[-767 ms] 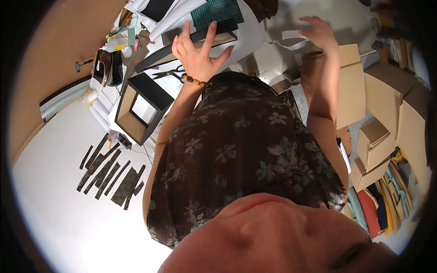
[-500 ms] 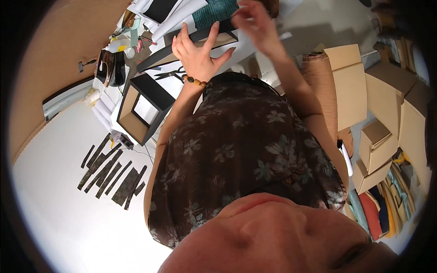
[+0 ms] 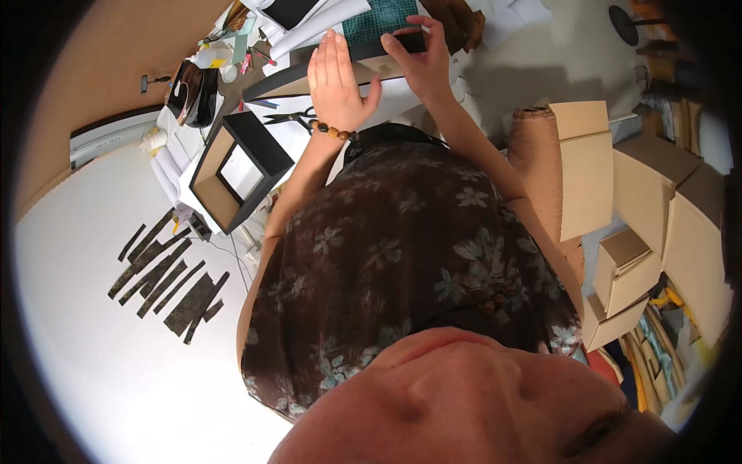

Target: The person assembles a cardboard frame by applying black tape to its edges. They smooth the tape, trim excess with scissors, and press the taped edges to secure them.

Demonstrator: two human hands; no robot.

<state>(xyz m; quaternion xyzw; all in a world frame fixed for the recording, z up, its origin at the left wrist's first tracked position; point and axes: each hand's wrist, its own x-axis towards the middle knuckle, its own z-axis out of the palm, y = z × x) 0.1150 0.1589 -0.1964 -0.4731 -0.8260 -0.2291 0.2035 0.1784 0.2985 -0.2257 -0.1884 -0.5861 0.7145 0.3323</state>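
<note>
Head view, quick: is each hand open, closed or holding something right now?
Left hand: open, fingers straight, over the long black, tan-lined frame.
Right hand: fingers curved at the frame's right end; whether it grips cannot be told.

Both arms stretched forward, left hand flat, right hand loosely curved

I have two hands at twelve o'clock; two black frames, at twelve and ten; one pair of scissors at eleven; one green mat at twelve.

No legible txt / nos.
</note>
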